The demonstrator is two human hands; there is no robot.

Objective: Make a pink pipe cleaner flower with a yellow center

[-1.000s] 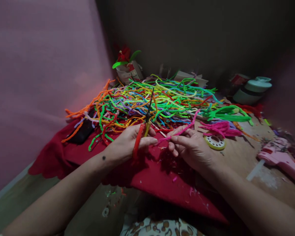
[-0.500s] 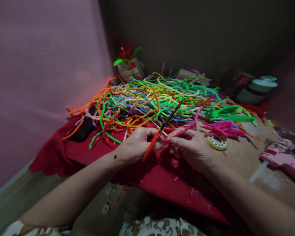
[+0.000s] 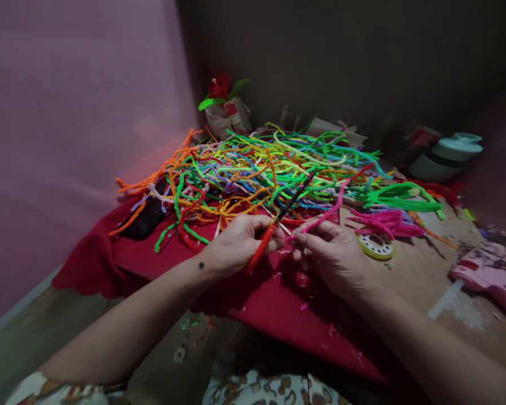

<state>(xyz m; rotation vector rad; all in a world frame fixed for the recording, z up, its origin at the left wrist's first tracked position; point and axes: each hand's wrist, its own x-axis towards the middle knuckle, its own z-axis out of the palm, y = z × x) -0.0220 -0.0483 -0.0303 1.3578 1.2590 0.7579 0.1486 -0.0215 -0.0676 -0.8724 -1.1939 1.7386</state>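
My left hand [image 3: 240, 244] is closed around red-handled scissors [image 3: 278, 222], whose dark blades point up and to the right over the heap. My right hand [image 3: 333, 253] pinches the near end of a pink pipe cleaner [image 3: 326, 214] that rises away to the right. The two hands almost touch above a red cloth [image 3: 278, 315]. Just behind them lies a big tangled heap of coloured pipe cleaners [image 3: 257, 169].
A tape roll [image 3: 376, 246] lies right of my right hand, with pink [image 3: 383, 222] and green [image 3: 398, 197] pipe cleaner bundles behind it. A pink glue gun [image 3: 487, 275] sits at far right, a lidded pot [image 3: 444, 157] at back right, a black object [image 3: 145, 219] at left.
The scissors swung from pointing nearly straight up to leaning right, blades over the heap. My hands drew closer together and shifted slightly right.
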